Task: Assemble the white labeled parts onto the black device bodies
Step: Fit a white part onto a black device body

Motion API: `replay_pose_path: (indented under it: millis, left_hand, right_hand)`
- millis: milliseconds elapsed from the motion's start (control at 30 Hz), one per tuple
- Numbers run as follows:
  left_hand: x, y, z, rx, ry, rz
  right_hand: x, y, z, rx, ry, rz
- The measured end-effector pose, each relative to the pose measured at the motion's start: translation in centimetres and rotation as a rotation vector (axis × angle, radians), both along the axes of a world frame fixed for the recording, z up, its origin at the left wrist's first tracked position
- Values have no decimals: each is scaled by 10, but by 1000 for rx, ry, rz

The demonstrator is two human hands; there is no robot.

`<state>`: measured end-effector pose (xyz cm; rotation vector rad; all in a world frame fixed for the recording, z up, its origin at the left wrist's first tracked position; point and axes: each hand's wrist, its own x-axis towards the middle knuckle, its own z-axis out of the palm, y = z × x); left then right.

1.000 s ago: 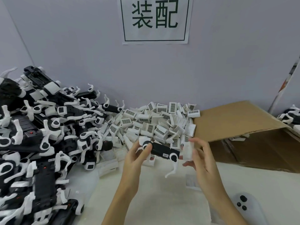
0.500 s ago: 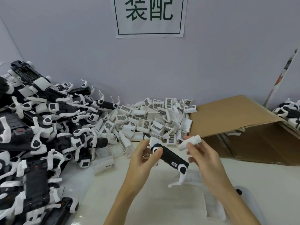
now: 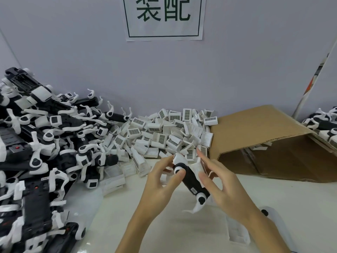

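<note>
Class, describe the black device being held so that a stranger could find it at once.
Below the wall sign, in front of the heap of white barcoded parts, two hands meet above the table. The black device lies between them, the only one lifted clear of the piles.
</note>
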<state>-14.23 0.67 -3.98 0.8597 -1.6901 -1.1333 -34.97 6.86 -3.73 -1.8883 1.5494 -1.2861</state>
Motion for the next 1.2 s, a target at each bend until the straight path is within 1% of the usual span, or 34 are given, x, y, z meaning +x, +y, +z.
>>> replay_pose_path:
  millis: [167, 333, 433, 567, 633, 767, 800, 833, 867, 900, 967, 1000, 1033, 1100, 1200]
  left_hand:
    - [0, 1, 0, 8, 26, 5]
    - [1, 2, 0, 36, 39, -30]
    - [0, 4, 0, 49, 48, -3]
    - [-6, 6, -4, 32, 68, 28]
    - [-10, 6, -5, -69, -21, 76]
    - [-12, 3, -11, -427, -410, 336]
    - [-14, 4, -12, -501, -472, 381]
    - [-16, 5, -12, -528, -486, 407]
    - [-19, 6, -11, -484, -453, 398]
    - [-21, 8, -9, -378, -366, 361]
    - [-23, 10, -6, -63, -103, 193]
    - [-22, 9, -5, 45, -1, 109]
    - [-19, 7, -3, 98, 55, 60]
    - [-12, 5, -1, 122, 78, 16]
    - [-3, -1, -2, 99, 71, -8]
  right_hand:
    - [9, 0, -8, 8, 129, 21]
    - [19, 0, -7, -15, 21, 47]
    - [26, 1, -9, 8, 14, 59]
    - [30, -1, -17, -13, 32, 12]
    - [29, -3, -19, 5, 75, -23]
    - [26, -5, -24, -29, 179, -124]
    - [26, -5, -24, -34, 220, -128]
    - [28, -6, -25, -41, 264, -130]
    - [30, -6, -26, -52, 295, -139]
    - [33, -6, -26, -77, 322, -155]
    - [38, -8, -25, -155, 381, -204]
    - [38, -10, -24, -197, 405, -218]
    - [37, -11, -23, -228, 415, -219]
    - [31, -9, -20, -229, 376, -177]
    - [23, -5, -13, -181, 209, -77]
